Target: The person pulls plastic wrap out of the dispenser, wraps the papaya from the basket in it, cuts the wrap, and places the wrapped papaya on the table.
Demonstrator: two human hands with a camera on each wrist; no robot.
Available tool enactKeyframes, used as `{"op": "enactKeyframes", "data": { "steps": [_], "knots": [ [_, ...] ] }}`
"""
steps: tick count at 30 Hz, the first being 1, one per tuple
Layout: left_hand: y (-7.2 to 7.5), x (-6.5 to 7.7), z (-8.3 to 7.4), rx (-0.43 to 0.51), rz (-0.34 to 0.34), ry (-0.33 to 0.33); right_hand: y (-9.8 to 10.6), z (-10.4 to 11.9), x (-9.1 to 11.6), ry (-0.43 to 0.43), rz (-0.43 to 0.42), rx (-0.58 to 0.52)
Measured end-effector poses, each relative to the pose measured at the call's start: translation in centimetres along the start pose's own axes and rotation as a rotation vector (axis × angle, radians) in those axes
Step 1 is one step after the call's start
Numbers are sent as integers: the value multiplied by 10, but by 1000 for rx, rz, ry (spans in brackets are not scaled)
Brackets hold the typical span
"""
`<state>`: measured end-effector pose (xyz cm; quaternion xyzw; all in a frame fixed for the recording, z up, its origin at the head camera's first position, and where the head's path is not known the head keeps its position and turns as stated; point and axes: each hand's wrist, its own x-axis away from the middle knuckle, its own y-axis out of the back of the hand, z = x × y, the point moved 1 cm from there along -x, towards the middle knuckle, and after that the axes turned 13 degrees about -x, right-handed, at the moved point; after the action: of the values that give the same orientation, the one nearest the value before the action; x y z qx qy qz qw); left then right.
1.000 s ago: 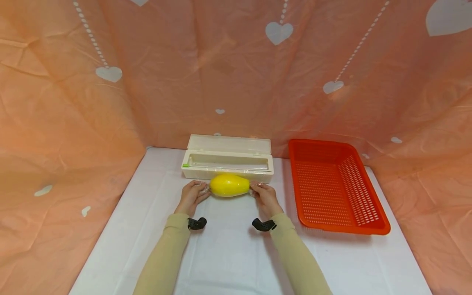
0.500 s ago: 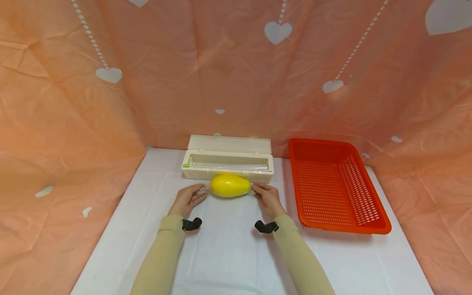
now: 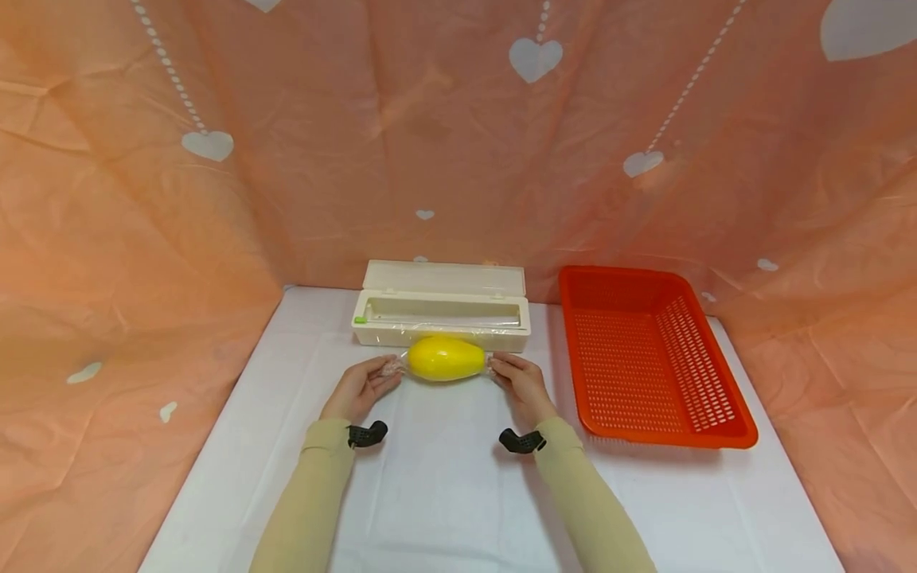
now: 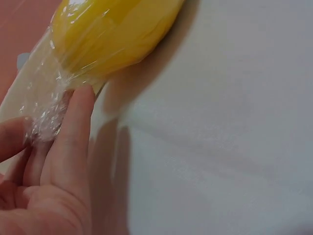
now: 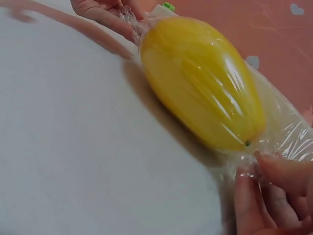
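A smooth yellow fruit point(image 3: 446, 359), shaped like a papaya, is wrapped in clear plastic wrap point(image 4: 47, 115). It lies crosswise in front of the white box, its narrow end with a small green stem spot to the right. The left hand point(image 3: 360, 387) pinches the bunched wrap off the fruit's broad end, thumb on one side and fingers on the other. At the narrow end, the right hand point(image 3: 524, 387) holds the other gathered tail between thumb and fingers, close to the fruit. In the right wrist view, both wrap ends look crumpled tight against the fruit.
Behind the fruit stands a long white wrap box point(image 3: 440, 336) with its lid raised, film stretching over its front edge and a green slider at its left. A red perforated basket point(image 3: 662, 438) sits on the right. White cloth covers the table point(image 3: 437, 509); a pink curtain hangs behind.
The left hand has shifted left, away from the fruit, with the wrap's tail drawn out. The right hand has moved slightly right. The fruit has stayed nearly in place.
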<state>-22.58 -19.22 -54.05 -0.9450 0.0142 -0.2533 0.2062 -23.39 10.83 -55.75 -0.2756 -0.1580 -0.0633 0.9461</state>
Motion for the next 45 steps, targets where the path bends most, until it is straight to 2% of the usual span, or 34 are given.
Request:
{"op": "enactKeyframes", "data": {
  "steps": [6, 10, 15, 19, 21, 25, 30, 33, 35, 39, 45],
  "knots": [
    [3, 1, -3, -21, 4, 21, 0, 3, 1, 29, -18, 34],
    [5, 2, -3, -38, -4, 9, -1, 3, 4, 59, 4, 114],
    [8, 5, -3, -93, 0, -64, 1, 4, 10, 127, 43, 224],
    [12, 5, -5, -158, 6, -137, 2, 7, 17, 145, 43, 248],
    [13, 5, -7, -170, -12, -146, 2, 9, 20, 153, 44, 277],
    [11, 4, -12, -169, -61, -110, 4, 11, 27, 140, 50, 325],
    [9, 9, -16, -122, -101, -66, 10, 10, 38, 18, 78, 283],
    [14, 14, -17, -105, -112, -83, 10, 9, 47, -67, 130, 296],
    [17, 17, -17, -103, -133, -103, 6, 12, 53, -93, 185, 326],
    [20, 21, -19, -106, -191, -148, -13, 25, 55, -83, 317, 370],
    [17, 23, -25, -127, -251, -197, -54, 48, 41, -40, 482, 412]
  ]
}}
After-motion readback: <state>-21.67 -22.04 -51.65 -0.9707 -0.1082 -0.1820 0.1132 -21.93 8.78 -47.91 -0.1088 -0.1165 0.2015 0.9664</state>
